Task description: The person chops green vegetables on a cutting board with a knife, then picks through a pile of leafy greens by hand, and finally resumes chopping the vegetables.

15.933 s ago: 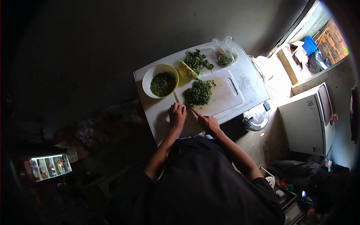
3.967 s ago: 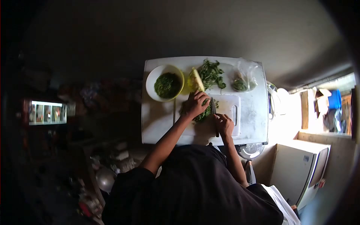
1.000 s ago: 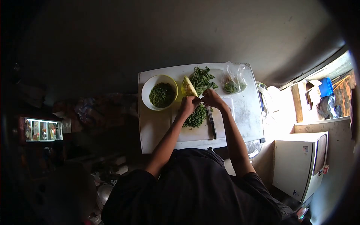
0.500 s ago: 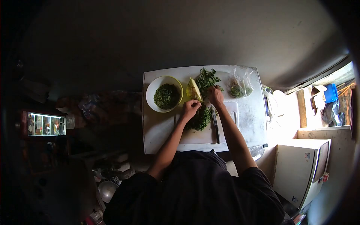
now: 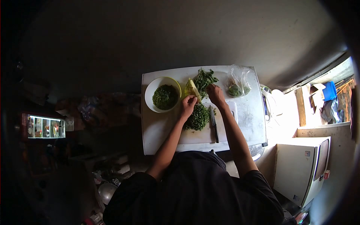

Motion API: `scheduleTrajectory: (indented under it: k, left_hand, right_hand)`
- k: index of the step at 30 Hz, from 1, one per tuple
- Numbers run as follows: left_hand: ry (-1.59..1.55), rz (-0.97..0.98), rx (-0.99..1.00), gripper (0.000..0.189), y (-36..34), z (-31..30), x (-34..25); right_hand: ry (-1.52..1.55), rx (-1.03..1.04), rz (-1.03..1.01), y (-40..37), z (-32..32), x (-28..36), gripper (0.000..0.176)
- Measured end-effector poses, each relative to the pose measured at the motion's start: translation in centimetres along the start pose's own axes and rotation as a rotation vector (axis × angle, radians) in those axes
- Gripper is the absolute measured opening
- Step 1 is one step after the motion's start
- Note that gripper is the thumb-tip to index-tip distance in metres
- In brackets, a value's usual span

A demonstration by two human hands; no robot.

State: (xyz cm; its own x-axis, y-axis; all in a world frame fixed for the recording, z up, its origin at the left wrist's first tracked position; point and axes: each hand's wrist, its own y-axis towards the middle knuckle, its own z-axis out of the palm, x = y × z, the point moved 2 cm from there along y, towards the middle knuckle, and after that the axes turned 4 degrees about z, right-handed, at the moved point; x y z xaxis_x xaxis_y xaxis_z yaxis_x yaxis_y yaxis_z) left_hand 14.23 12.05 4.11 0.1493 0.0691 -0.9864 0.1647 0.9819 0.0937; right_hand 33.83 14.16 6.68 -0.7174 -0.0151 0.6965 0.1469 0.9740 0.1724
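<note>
My left hand (image 5: 189, 105) is closed in a pinch just above the chopped green herbs (image 5: 198, 117); whatever lies between its fingertips is too small to make out. My right hand (image 5: 216, 95) has its fingers curled together beside the lower right of the leafy herb bunch (image 5: 205, 78), and its grip is hidden from above. A pale yellow-green wedge of vegetable (image 5: 193, 90), perhaps cabbage, lies between the bunch and the bowl. On the white cutting board (image 5: 187, 139), a black-handled knife (image 5: 215, 126) rests to the right of the chopped pile, touched by neither hand.
A white bowl with a yellow-green rim (image 5: 150, 93) holds chopped greens at the table's left. At the back right sits a clear plastic bag (image 5: 240, 83) with greens inside. The white table (image 5: 253, 123) stands against a wall; a white fridge (image 5: 294, 170) is lower right.
My left hand has drawn slightly left, uncovering more of the chopped pile. My right hand has shifted a little, and leaves that showed at its right side are no longer visible.
</note>
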Motion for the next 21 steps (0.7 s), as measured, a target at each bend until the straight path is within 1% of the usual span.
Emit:
scheduleTrajectory:
  k: [2, 4, 5, 6, 7, 8, 9, 10, 12, 14, 17, 19, 21]
  left_hand:
    - [0.000, 0.002, 0.019, 0.016, 0.0, -0.1, 0.1]
    - [0.223, 0.193, 0.082, 0.014, 0.0, -0.1, -0.1]
    - [0.266, 0.259, 0.100, 0.011, 0.2, 0.1, -0.1]
    - [0.266, 0.259, 0.095, 0.011, 0.5, 0.1, -0.8]
    - [0.486, 0.387, 0.173, 0.010, 0.5, 0.5, -2.7]
    - [0.707, 0.515, 0.253, 0.012, 0.5, 1.1, -4.5]
    - [0.822, 0.495, 0.310, 0.014, 0.5, 1.5, -5.8]
    - [0.820, 0.495, 0.310, 0.014, 0.8, 1.3, -5.2]
    - [1.007, 0.544, 0.272, 0.011, 1.6, 1.5, -4.6]
    - [1.015, 0.531, 0.267, 0.010, 1.9, 0.9, -4.5]
    - [1.014, 0.489, 0.245, 0.009, 1.5, -0.1, -4.8]
    - [1.000, 0.465, 0.228, 0.008, 1.1, -0.6, -4.7]
    - [0.943, 0.353, 0.252, 0.009, 0.9, -0.9, -4.5]
  right_hand:
    - [-0.001, 0.002, -0.005, 0.1, 0.5, -0.3, 0.014]
    - [0.096, -0.076, -0.018, 0.5, 0.5, -0.1, 0.018]
    - [0.097, -0.072, -0.023, 0.6, 0.5, -0.1, 0.018]
    - [0.207, 0.018, 0.071, 0.7, -0.1, 0.6, 0.019]
    - [0.316, 0.108, 0.169, 0.6, -0.1, 0.6, 0.020]
    - [0.315, 0.109, 0.168, 0.6, -0.1, 0.9, 0.020]
    - [0.276, 0.048, 0.067, 0.7, -0.1, 1.1, 0.020]
    - [0.236, -0.014, -0.033, 0.8, -0.1, 1.3, 0.020]
    - [0.245, -0.009, -0.056, 0.8, -0.4, 1.3, 0.020]
    - [0.255, -0.007, -0.077, 0.9, -0.8, 1.5, 0.020]
    - [0.323, -0.020, -0.028, 1.0, -1.1, 1.5, 0.021]
    - [0.308, -0.071, -0.061, 1.1, -2.3, 2.2, 0.021]
    - [0.319, -0.068, -0.044, 1.2, -3.3, 3.0, 0.022]
